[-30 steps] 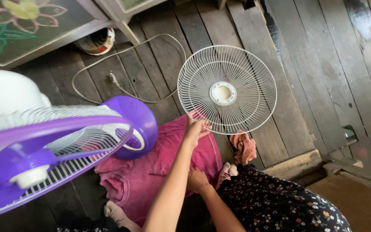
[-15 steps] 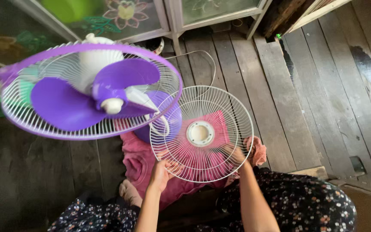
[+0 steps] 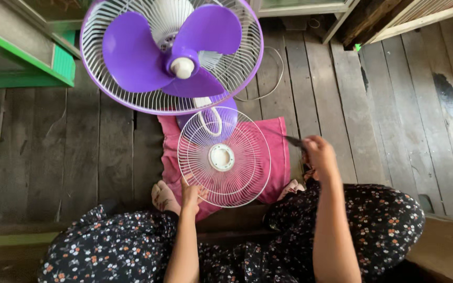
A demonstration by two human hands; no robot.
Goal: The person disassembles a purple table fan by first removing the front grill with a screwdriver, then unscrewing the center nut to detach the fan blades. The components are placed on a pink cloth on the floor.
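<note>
I'm sitting on the wooden floor [image 3: 389,105], holding the white wire fan guard [image 3: 224,157] by its lower rim w/ my left hand [image 3: 191,194], fingers clamped on the wires. The guard is standing tilted over the pink cloth [image 3: 276,152], just in front of the fan's purple base [image 3: 221,118]. My right hand [image 3: 318,152] is off to the right, well apart from the guard, closed on a thin dark tool [image 3: 293,140] w/ the tip pointing left toward the grille. Can't tell what kind of tool it is; too small and blurred.

The fan itself is standing behind, purple blades [image 3: 174,50] exposed, rear guard w/ purple rim [image 3: 106,89] on, white cord [image 3: 268,84] looping over the boards.

To do this bit well, I reckon: keep the left grip firm at the rim so the guard isn't wobbling, and keep it resting over the cloth rather than bare planks. Bring the tool in slow along the wires, not across them, since thin wires bend easily. Watch the fingers of my left hand near the tip. My bare feet [image 3: 161,194] are close under the guard too, so I'm minding those.
</note>
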